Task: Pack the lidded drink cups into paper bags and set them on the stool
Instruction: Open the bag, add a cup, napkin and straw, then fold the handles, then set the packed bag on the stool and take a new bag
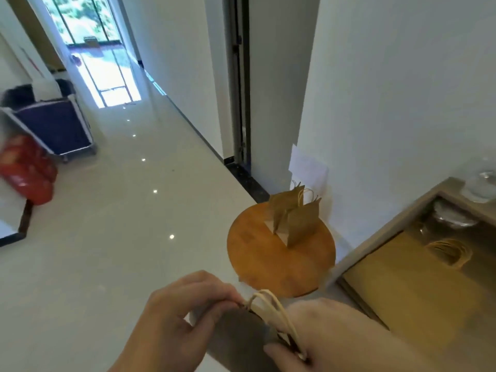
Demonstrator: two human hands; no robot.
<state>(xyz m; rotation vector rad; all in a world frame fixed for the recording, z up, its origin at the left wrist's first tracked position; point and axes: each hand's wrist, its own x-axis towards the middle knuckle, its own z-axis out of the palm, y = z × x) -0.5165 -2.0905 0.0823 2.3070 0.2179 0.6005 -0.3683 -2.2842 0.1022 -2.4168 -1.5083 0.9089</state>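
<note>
A round wooden stool (268, 264) stands on the floor beside the wall. Two brown paper bags (295, 218) with twine handles stand upright on its far side. Low in the frame I hold a third brown paper bag (241, 331) by its top edge. My left hand (182, 315) pinches the bag's near end. My right hand (322, 336) grips the other end by the pale twine handles (271, 304). What the bag holds is hidden. A stack of flat paper bags (418, 285) lies on the counter (375, 242) at right, with lidded clear cups (480, 183) behind.
A glossy tiled corridor (120, 210) runs away to a bright glass door. A blue wheeled cart (56, 127) and a red bag (26, 170) stand at left. White wall and a dark door frame (239, 89) rise behind the stool.
</note>
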